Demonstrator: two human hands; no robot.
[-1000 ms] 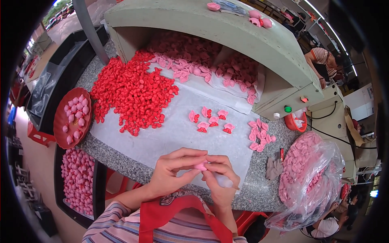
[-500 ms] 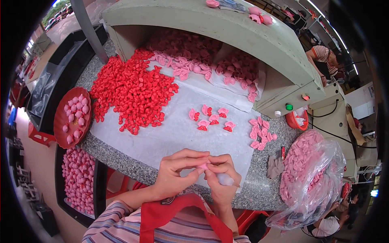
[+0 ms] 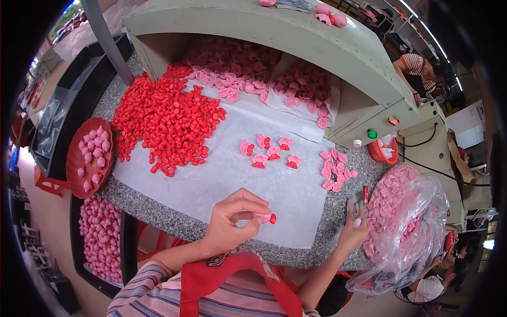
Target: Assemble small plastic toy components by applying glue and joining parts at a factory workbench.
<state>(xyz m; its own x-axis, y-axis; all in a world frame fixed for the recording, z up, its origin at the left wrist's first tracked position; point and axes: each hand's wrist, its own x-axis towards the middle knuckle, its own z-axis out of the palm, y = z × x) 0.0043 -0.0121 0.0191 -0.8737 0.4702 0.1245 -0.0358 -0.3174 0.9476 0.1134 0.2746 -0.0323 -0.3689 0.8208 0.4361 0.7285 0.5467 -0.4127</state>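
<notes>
My left hand [image 3: 232,219] pinches a small pink piece with a red end [image 3: 272,218] between thumb and fingertips, above the white paper. My right hand [image 3: 353,234] is at the right edge of the granite table, fingers closed around a small whitish squeeze bottle [image 3: 357,222], whose body is mostly hidden. Just beyond those fingers lies a grey cloth [image 3: 350,208]. On the paper sit several pink pieces joined to red parts [image 3: 273,153], and right of them a cluster of plain pink pieces [image 3: 337,168].
A large heap of red parts [image 3: 163,119] lies at left. Behind stands a pale green machine [image 3: 264,26] with pink pieces [image 3: 232,87] in its opening. A red bowl [image 3: 74,174] is left; a black crate [image 3: 127,253] stands below it. Pink pieces in a plastic bag [image 3: 422,227] lie right.
My hands have parted. The right one has moved away to the right with the bottle, beside the grey cloth. The left still holds the pink piece, whose red end now shows.
</notes>
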